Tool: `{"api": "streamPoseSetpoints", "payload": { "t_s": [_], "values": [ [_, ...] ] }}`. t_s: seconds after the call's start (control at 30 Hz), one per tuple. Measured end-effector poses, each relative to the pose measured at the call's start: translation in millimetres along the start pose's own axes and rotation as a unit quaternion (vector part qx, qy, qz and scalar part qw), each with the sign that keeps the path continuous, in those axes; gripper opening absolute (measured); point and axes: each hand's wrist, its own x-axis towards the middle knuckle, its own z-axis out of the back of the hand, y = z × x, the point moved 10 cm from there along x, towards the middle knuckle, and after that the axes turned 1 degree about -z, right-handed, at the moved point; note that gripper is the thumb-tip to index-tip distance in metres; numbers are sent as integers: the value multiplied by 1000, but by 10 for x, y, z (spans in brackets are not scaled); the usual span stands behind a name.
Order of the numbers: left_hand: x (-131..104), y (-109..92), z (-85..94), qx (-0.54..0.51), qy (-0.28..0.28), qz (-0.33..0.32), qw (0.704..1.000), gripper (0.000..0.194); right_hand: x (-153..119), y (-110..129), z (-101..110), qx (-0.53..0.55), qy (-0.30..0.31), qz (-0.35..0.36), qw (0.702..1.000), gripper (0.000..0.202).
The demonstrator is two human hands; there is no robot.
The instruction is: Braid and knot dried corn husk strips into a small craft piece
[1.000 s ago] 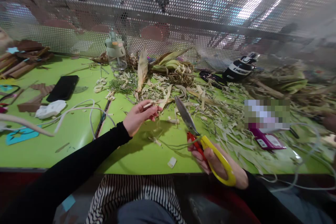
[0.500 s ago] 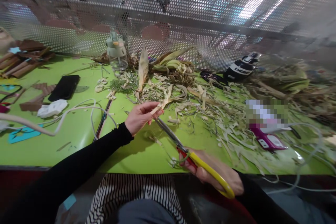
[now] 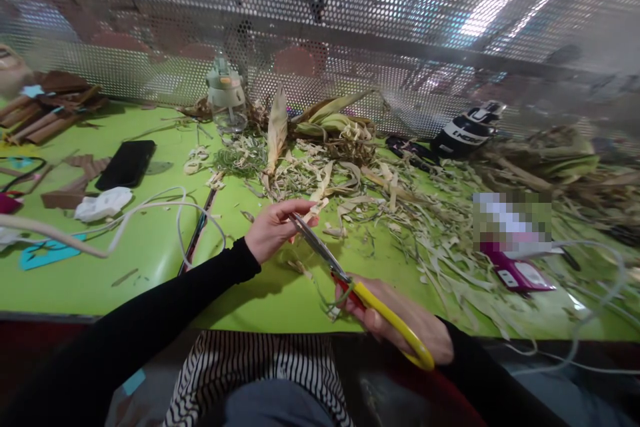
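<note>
My left hand point(image 3: 278, 229) is closed on a pale strip of dried husk point(image 3: 318, 205) near the middle of the green table. In my right hand point(image 3: 395, 317) are scissors point(image 3: 393, 323) with yellow and red handles. Their blades point up and left and their tips lie at the fingers of my left hand, close to the strip. A thin green strand hangs near the scissors' pivot. Beyond my hands lie cut husk pieces point(image 3: 300, 173) and an upright pale husk point(image 3: 277, 130).
A clear bottle point(image 3: 227, 97), a black bottle point(image 3: 467, 130) and a perforated metal screen point(image 3: 350, 33) stand behind. Left are a black phone point(image 3: 125, 164), white tissue point(image 3: 103, 204) and cables. Husk strips and a magenta power strip point(image 3: 520, 273) lie right.
The scissors and my right hand have moved slightly left, bringing the blade tips over my left fingers. The strip in my left hand is now less visible. The whole view has shifted slightly.
</note>
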Motion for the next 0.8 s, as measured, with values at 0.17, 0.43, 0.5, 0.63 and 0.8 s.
{"api": "streamPoseSetpoints", "payload": {
  "t_s": [0.17, 0.43, 0.5, 0.63, 0.8],
  "values": [
    [2, 22, 11, 0, -3, -1, 1000, 30, -12, -31, 7, 6, -3, -4, 1000, 63],
    [1, 68, 7, -24, -4, 16, 1000, 32, -94, -320, -110, 89, 17, -106, 990, 58],
    [7, 88, 20, -39, -1, 33, 999, 37, -124, -301, 13, 52, -4, -94, 994, 62],
    [21, 110, 38, -84, 13, 64, 994, 35, -267, -389, 678, -86, -202, -97, 971, 61],
    [37, 139, 53, -135, 9, 78, 988, 28, -487, -827, 1299, -355, -332, -242, 840, 37]
  ]
}}
